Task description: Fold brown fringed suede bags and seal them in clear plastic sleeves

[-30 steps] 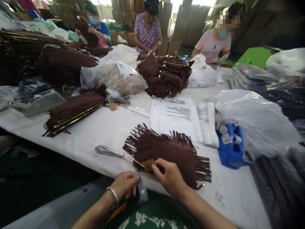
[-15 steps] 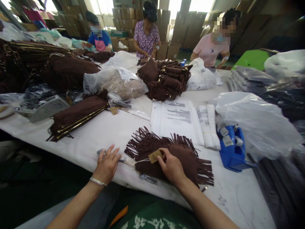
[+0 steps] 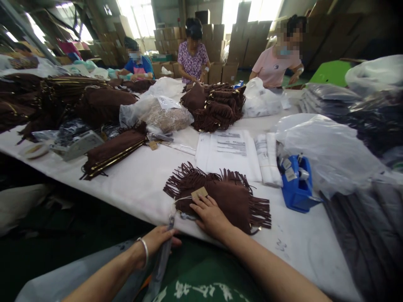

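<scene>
A dark brown fringed bag [image 3: 231,195] lies flat on the white table in front of me. My right hand [image 3: 209,214] rests spread on its left part, fingertips touching the lower edge of a tan hang tag [image 3: 199,193]. From the tag, a white string runs to the bag's left corner. Below that corner, at the table edge, my left hand [image 3: 160,241] is closed round a long strip in clear plastic [image 3: 162,264]. The strip hangs down towards my lap; what the plastic wraps is too blurred to make out.
A blue tape dispenser [image 3: 297,184] stands right of the bag, near white printed plastic bags [image 3: 231,153]. Another brown bag [image 3: 115,153] lies to the left. Brown fringed bags are piled [image 3: 217,105] farther back. Several people work across the table.
My left hand has moved from the tabletop down to the table edge and closed on the plastic-wrapped strip. My right hand has let go of the tag and flattened onto the bag.
</scene>
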`<action>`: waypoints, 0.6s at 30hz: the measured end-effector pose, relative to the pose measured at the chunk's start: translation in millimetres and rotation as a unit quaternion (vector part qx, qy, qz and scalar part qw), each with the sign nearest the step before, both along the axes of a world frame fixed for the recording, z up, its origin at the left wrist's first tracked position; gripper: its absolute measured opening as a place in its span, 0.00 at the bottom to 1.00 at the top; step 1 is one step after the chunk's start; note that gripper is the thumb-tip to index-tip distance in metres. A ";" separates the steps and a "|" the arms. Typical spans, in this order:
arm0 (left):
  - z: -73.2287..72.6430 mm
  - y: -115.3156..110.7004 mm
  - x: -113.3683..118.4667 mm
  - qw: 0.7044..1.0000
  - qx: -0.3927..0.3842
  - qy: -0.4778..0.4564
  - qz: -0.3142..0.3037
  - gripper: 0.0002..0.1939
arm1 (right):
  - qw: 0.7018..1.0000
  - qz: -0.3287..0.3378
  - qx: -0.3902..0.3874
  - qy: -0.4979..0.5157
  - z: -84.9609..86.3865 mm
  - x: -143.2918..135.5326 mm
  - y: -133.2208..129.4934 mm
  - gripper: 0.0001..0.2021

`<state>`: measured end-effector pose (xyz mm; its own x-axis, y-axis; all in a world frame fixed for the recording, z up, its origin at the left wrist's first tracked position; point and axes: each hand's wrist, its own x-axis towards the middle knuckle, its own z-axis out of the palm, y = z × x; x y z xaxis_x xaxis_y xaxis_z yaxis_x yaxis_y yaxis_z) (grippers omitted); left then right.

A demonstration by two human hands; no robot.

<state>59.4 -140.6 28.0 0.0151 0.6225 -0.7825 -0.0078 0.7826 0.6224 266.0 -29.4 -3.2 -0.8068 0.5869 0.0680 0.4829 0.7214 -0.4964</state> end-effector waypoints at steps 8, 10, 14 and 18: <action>-2.6 20.7 50.1 0.992 -0.010 -0.127 0.009 0.36 | 0.999 0.025 -0.025 -0.040 12.2 -1.3 7.2 0.29; -11.3 22.8 60.8 0.993 -0.012 -0.114 -0.010 0.38 | 0.998 0.032 -0.029 -0.041 17.1 -2.2 8.0 0.27; -26.1 22.4 71.8 0.997 0.013 -0.051 -0.055 0.41 | 0.998 0.028 -0.043 -0.036 25.9 1.0 2.0 0.20; -28.3 21.3 64.5 0.993 0.056 0.005 -0.108 0.39 | 0.997 0.026 -0.071 0.010 22.4 12.6 -7.0 0.27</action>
<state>124.0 -119.4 -0.3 0.1499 0.6888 -0.7093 0.1587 0.6913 0.7049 278.6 -36.5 19.3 -0.8361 0.5485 0.0034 0.4354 0.6675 -0.6040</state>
